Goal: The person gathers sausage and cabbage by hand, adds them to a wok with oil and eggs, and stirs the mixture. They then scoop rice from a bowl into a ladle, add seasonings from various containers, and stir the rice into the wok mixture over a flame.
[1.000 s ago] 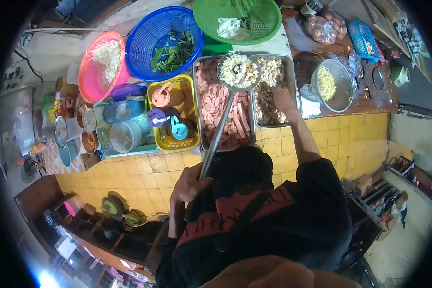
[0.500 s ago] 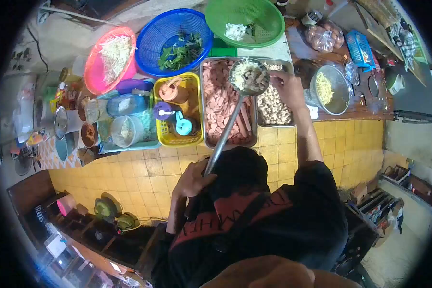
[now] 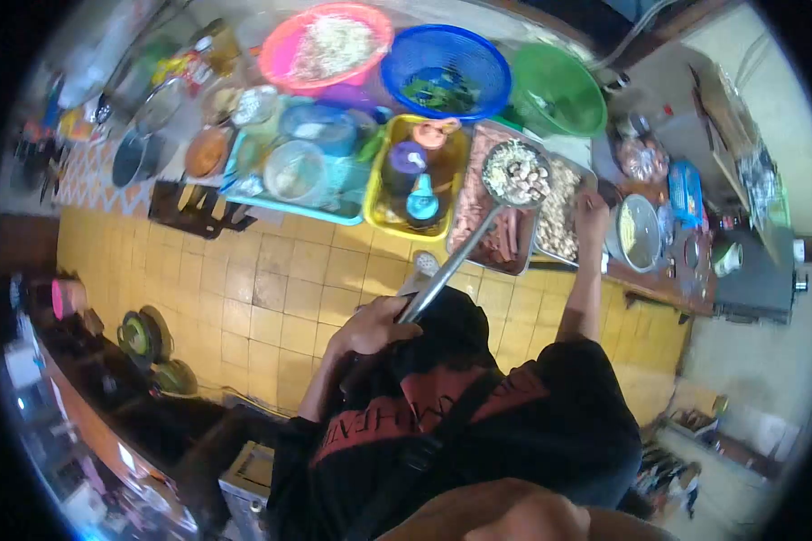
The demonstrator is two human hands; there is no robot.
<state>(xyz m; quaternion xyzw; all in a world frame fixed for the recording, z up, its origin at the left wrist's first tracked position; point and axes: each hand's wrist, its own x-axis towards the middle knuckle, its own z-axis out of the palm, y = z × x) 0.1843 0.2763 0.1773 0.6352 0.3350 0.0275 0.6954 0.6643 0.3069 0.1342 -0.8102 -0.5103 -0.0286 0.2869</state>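
Observation:
My left hand (image 3: 374,326) is wrapped round the long metal handle of a ladle (image 3: 451,270). The ladle's round bowl hovers over a metal tray of sliced pink sausage (image 3: 480,221), holding pale shreds and chopped pieces (image 3: 521,171). My right hand (image 3: 592,216) is over the right edge of a second tray of chopped pale-brown pieces (image 3: 559,207), its fingers curled in; whatever they hold is hidden. Right beside that hand stands a metal bowl with yellow noodles (image 3: 629,230).
Along the back are a pink basket of white shreds (image 3: 334,45), a blue basket of green leaves (image 3: 442,86) and a green basket (image 3: 559,86). A yellow basket (image 3: 374,194) holds cups, beside a turquoise tray (image 3: 334,212) of containers. Yellow tiles (image 3: 289,288) cover the floor.
My right hand has drawn away from the ladle's bowl toward the noodle bowl. The ladle stays in my left hand, now with more chopped pieces showing. The whole view has swung and tilted.

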